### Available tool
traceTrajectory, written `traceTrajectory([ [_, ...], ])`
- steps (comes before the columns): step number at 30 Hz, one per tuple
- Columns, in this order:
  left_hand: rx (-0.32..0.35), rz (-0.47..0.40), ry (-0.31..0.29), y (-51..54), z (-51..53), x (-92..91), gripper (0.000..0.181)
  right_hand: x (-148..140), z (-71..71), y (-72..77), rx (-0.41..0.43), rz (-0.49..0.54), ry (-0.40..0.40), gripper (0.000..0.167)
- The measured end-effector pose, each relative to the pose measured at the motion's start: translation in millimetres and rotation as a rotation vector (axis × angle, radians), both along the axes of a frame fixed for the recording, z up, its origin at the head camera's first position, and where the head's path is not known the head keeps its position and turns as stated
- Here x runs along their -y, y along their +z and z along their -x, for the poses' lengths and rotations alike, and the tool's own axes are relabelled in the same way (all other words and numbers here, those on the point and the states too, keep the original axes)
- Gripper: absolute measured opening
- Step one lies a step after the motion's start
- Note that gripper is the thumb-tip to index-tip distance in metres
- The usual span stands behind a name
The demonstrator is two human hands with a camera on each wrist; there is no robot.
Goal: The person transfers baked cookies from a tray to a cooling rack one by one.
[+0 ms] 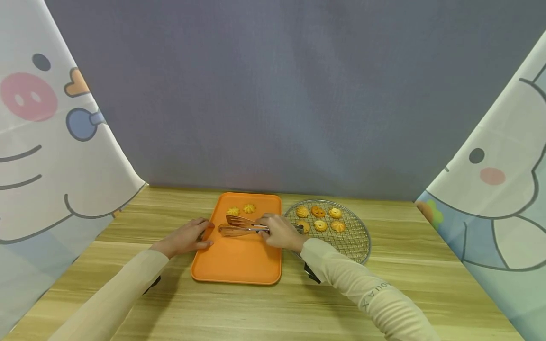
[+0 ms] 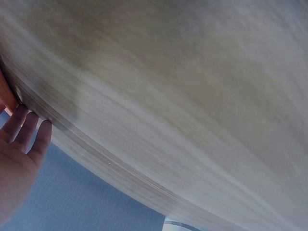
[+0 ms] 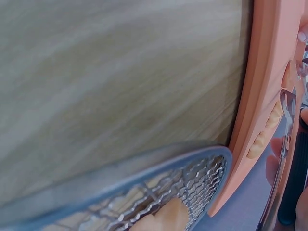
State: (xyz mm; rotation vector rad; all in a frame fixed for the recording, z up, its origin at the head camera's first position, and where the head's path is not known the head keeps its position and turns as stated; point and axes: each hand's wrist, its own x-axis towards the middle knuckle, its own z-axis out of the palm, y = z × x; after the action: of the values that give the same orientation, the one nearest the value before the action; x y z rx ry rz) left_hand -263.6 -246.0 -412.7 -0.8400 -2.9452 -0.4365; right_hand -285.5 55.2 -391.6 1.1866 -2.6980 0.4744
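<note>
My right hand [image 1: 279,231] grips a pair of metal tongs [image 1: 243,230] with dark handle grips, held low over an orange tray [image 1: 243,265]. The tongs' slotted ends point left and stand a little apart; whether anything lies between them cannot be made out. Just beyond the tongs, two piped butter cookies [image 1: 249,208] lie on the far part of the tray. My left hand [image 1: 187,237] rests at the tray's left edge, its fingers fairly straight against the rim. In the left wrist view, the fingertips [image 2: 44,126] touch the tray's side.
To the right of the tray stands a round wire rack [image 1: 356,237] with several golden cookies [image 1: 320,226] on its far and left part. Both sit on a wooden table [image 1: 230,308]. A grey cloth [image 1: 273,94] hangs behind, and printed cloths [image 1: 490,213] flank both sides.
</note>
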Motion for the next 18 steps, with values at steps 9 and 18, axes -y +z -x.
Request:
traceTrajectory([
  [9,-0.004,0.006,0.006,-0.7,-0.8,-0.4,0.045,4.9,-2.4,-0.8,-0.045,-0.015,-0.006,0.033],
  [18,-0.014,0.011,0.010,-1.8,-0.2,-1.1,0.045,8.9,-4.9,-0.4,-0.059,-0.005,-0.037,0.030],
])
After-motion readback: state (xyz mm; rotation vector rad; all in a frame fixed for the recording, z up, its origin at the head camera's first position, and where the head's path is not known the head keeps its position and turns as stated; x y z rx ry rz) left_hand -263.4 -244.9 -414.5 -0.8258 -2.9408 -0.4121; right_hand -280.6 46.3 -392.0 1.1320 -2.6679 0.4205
